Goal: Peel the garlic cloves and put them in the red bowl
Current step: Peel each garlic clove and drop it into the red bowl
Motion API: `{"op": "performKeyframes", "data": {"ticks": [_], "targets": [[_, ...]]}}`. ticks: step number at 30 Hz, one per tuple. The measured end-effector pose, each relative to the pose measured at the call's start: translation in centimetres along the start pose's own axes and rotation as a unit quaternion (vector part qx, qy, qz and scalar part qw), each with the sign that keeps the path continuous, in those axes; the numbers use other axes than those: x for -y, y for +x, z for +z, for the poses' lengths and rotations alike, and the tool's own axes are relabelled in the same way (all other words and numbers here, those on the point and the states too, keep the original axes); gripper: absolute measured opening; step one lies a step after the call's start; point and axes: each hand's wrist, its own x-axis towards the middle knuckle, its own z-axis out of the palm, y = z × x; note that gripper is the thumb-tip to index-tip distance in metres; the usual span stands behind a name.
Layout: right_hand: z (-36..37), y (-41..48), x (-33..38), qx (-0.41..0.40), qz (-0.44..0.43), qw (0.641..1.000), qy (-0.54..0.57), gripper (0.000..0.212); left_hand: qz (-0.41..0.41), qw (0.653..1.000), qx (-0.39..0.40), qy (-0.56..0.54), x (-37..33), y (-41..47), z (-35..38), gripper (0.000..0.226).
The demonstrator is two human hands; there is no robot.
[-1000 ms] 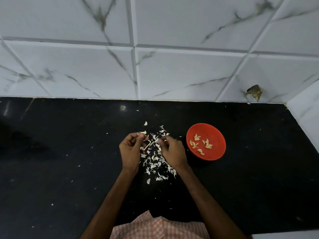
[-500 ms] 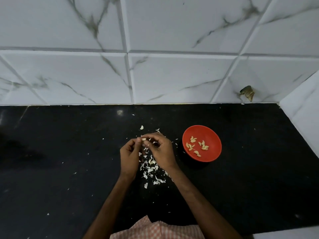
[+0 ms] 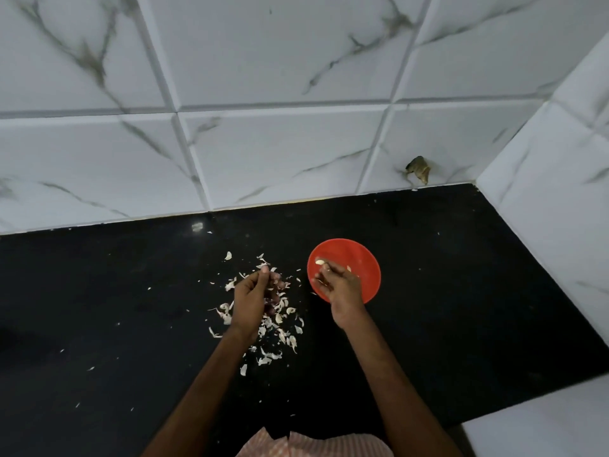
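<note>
The black bench (image 3: 461, 324) carries everything. The red bowl (image 3: 362, 258) sits under and just beyond my right hand (image 3: 341, 290), which hangs over the bowl's near-left rim with its fingers pointing down into it. A pale clove (image 3: 319, 262) lies right at those fingertips, but I cannot tell whether it is pinched or already let go. My left hand (image 3: 252, 300) is well to the left of the bowl, over the peel scraps (image 3: 280, 328). Its fingers are curled and thumb meets forefinger, though I cannot make out whether anything is between them. Purplish lumps (image 3: 271, 306) beside its fingers may be unpeeled cloves. I judge a clove to be very light, firm and small. It is slick once bare, so it wants a fingertip pinch across its fat middle, with the papery skin started at the pointed or root end. The skins are brittle and will drift at a breath. Half a second ago both hands met above the scraps, working one clove between them. Now the right has crossed to the bowl, the left has stayed put, and the right hand hides most of the cloves that showed in the bowl then.
</note>
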Motion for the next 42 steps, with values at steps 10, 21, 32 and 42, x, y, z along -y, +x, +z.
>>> {"op": "performKeyframes", "data": {"ticks": [10,21,32,42], "targets": [[-3.5,3.8,1.5,-0.064,-0.043,0.966,-0.246,0.024,-0.015,0.999,0.027,0.033,0.8,1.2,2.8,0.033],[1.9,-0.1,-3.4,0.106,-0.229,0.861,-0.442,0.020,0.112,0.931,0.022,0.347,3.4,1.1,-5.3,0.028],[0.6,-2.6,-10.9,0.178,-0.253,0.637,-0.706,0.048,0.095,0.776,0.131,0.610,6.5,-2.2,-10.2,0.047],[2.2,-3.0,-10.5,0.051,-0.232,0.819,-0.523,0.033,0.124,0.831,0.089,0.535,6.5,-1.5,-12.3,0.030]]}}
